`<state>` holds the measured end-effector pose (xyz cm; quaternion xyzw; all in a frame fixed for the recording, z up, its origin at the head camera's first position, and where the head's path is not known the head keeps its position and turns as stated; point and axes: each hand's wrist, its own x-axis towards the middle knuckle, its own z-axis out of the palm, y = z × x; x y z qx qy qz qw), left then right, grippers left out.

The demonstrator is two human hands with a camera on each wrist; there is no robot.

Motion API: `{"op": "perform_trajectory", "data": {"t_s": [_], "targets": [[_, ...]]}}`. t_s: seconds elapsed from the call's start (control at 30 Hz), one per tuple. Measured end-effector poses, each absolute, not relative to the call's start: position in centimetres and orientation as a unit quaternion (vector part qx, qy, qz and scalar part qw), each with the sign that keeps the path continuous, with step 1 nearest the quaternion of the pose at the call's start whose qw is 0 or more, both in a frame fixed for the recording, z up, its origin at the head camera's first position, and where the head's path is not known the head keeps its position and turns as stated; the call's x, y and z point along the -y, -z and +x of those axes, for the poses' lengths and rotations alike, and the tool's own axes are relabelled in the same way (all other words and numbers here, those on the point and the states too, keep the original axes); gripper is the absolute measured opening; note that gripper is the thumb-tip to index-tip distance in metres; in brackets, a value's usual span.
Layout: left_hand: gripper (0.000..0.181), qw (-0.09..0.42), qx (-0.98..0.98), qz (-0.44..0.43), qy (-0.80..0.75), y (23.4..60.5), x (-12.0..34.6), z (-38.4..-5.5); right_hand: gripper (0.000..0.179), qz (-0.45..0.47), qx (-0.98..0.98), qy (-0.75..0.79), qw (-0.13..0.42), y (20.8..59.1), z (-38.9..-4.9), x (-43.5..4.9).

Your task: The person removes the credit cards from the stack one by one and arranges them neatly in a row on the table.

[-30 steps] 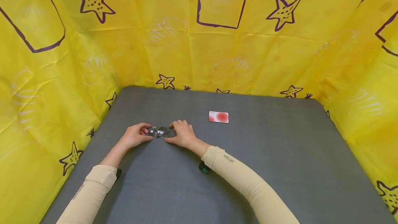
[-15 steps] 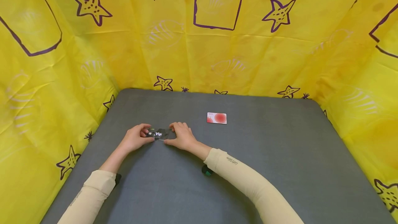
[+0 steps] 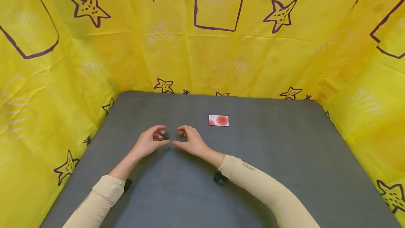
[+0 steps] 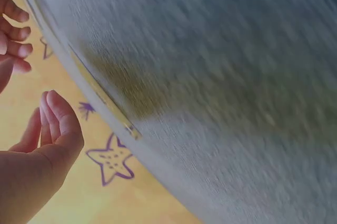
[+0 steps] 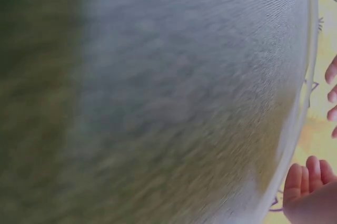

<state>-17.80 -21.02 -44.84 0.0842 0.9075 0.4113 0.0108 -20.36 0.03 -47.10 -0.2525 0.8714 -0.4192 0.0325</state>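
- The dark card [image 3: 162,138] shows only as a thin, blackish sliver, apparently seen almost edge-on; its printed face cannot be read from here.
- It sits between the thumb and fingers of the left hand [image 3: 148,143], over the left-centre part of the grey table [image 3: 253,171].
- The left grip is curled narrowly round the card, its fingers hiding one end.
- The right grip is loosely curved, with a gap between thumb and fingers and nothing visible in it; the right hand [image 3: 193,143] is just beside the left, thumb tips close together.
- Beyond the right hand, a white card with red circles [image 3: 218,120] lies flat, its larger circle toward the right end.
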Motion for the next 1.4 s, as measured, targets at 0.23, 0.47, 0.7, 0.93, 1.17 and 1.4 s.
{"op": "perform_trajectory", "data": {"t_s": [0.23,0.47,0.7,0.93,1.17,1.4], "targets": [[0.054,0.0,-0.891,0.09,-0.445,45.2,19.5,-17.6,0.05,-0.245,-0.859,0.448,0.032,47.3,-20.2,-1.7],[0.055,0.012,-0.876,0.099,-0.472,45.4,18.3,-17.3,0.048,-0.242,-0.858,0.452,0.035,47.3,-19.8,-3.1],[0.054,0.021,-0.867,0.102,-0.487,45.5,17.0,-17.1,0.047,-0.241,-0.851,0.464,0.037,47.3,-19.6,-5.0],[0.054,0.033,-0.866,0.112,-0.485,45.4,15.5,-17.2,0.046,-0.211,-0.852,0.477,0.047,47.2,-19.6,-7.2],[0.054,0.045,-0.862,0.125,-0.49,45.2,13.7,-17.3,0.044,-0.182,-0.85,0.492,0.053,47.5,-19.3,-9.0],[0.051,0.037,-0.86,0.15,-0.487,45.2,11.9,-17.7,0.044,-0.175,-0.845,0.503,0.052,47.3,-18.9,-10.7]]}}
